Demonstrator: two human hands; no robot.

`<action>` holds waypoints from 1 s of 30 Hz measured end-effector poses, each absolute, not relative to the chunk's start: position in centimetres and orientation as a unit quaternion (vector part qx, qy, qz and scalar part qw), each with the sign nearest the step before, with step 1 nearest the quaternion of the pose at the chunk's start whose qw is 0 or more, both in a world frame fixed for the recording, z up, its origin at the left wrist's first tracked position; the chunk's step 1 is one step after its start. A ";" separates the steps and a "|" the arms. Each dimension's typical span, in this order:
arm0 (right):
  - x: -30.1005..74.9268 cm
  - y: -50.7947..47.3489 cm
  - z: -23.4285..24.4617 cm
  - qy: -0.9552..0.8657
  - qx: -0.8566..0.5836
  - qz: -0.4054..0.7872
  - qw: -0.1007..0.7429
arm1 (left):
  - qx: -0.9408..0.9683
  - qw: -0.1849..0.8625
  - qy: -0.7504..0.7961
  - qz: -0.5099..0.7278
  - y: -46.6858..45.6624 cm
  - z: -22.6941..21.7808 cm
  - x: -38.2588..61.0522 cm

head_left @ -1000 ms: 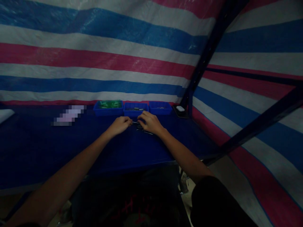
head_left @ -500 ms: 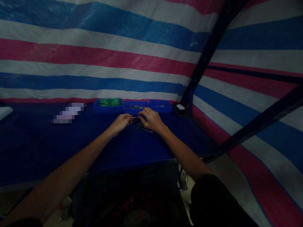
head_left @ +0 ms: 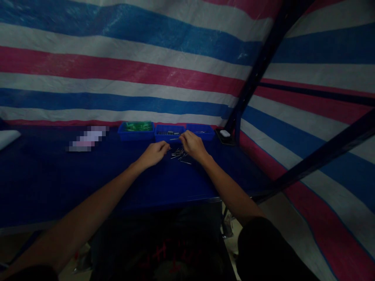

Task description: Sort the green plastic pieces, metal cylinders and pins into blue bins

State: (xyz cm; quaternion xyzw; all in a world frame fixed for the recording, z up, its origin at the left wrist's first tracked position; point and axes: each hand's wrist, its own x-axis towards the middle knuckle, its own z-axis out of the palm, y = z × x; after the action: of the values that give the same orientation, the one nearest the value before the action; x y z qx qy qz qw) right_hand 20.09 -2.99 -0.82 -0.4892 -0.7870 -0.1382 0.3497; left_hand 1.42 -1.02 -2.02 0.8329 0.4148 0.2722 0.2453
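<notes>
My right hand [head_left: 191,145] pinches a thin metal rod [head_left: 174,139], which sticks out to the left from its fingertips in front of the middle blue bin [head_left: 170,136]. To the left and a little lower, my left hand [head_left: 154,153] is closed in a pinch. Something tiny shows at its fingertips, too small to name. A loose pile of thin metal rods [head_left: 177,153] lies on the blue table [head_left: 140,187] between and below the hands. The middle bin holds small metallic pieces.
A blue bin with green contents [head_left: 136,132] stands at the back left. A right-hand blue bin [head_left: 202,134] holds a few thin rods. Beside it, a white case [head_left: 224,133] sits on a dark flat object. A blue metal post [head_left: 252,78] rises behind, against striped sheeting.
My hands have drawn apart. The rod that spanned them now stays with my right hand, which has moved slightly up and right, uncovering more of the pile.
</notes>
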 end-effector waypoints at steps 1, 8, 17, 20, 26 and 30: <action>20.6 -2.8 -0.5 -0.764 -0.509 -0.142 0.370 | 0.865 0.191 0.390 0.250 -1.0 -2.2 1.4; 24.8 -0.9 -0.1 -0.548 -0.736 -0.132 0.374 | 0.931 -0.005 0.333 0.150 -0.6 -3.0 1.6; 21.5 -1.9 -2.0 -0.729 -0.602 -0.032 0.325 | 0.907 -0.026 0.369 0.201 -0.4 -3.6 2.3; 19.6 -2.3 -2.1 -0.789 -0.529 -0.021 0.311 | 0.874 0.021 0.394 0.283 0.5 -3.8 1.8; 18.5 -3.1 -2.0 -0.798 -0.496 -0.067 0.334 | 0.842 0.059 0.410 0.345 1.6 -4.4 1.4; 18.7 -3.2 -1.9 -0.803 -0.496 -0.094 0.317 | 0.843 0.080 0.402 0.348 1.1 -4.3 1.8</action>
State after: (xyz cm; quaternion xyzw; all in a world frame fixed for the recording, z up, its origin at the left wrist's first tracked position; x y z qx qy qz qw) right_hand 18.67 -3.16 -1.86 -0.4958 -0.8030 -0.0936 0.3172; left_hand 1.80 1.07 -4.28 0.8428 0.4024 0.3484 0.0801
